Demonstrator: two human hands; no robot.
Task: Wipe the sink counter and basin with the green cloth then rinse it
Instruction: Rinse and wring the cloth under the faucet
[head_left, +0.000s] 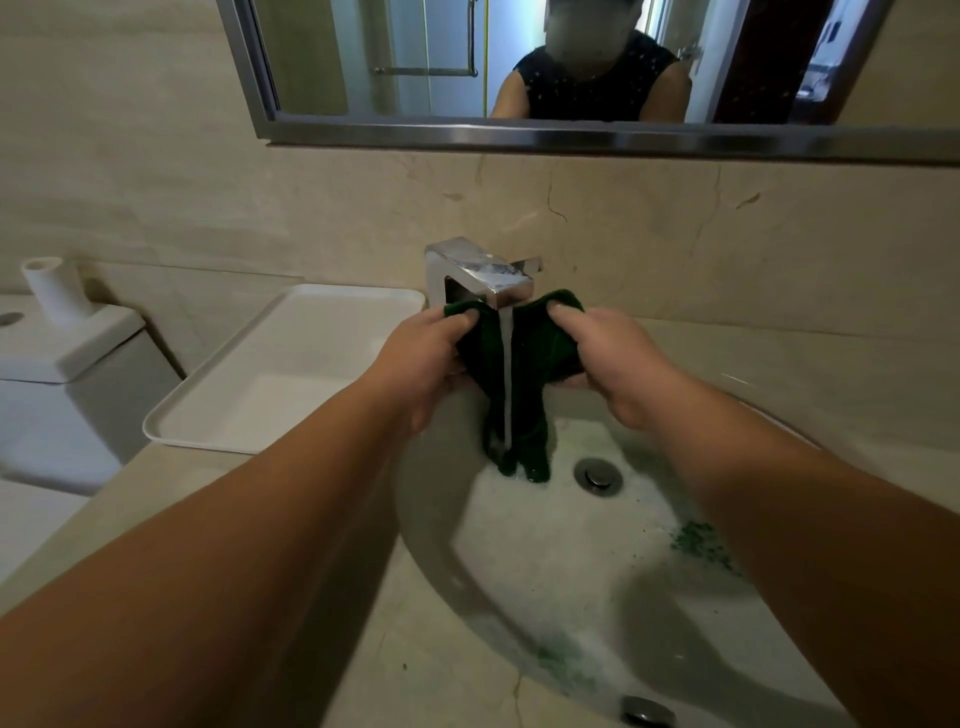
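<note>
Hands stretch limp green cloth under water.

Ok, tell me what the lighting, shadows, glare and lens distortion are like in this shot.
Head view: dim, warm light; both arms throw dark shadows into the basin; bright glare sits on the chrome faucet; the wide lens bows the mirror frame and stretches the forearms; the green cloth reads nearly black, gripped by the left hand and right hand.

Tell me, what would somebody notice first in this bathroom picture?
Right in the middle, a left hand and a right hand hold a green cloth under water running from the shiny faucet. Below it, green specks dot the white basin.
</note>
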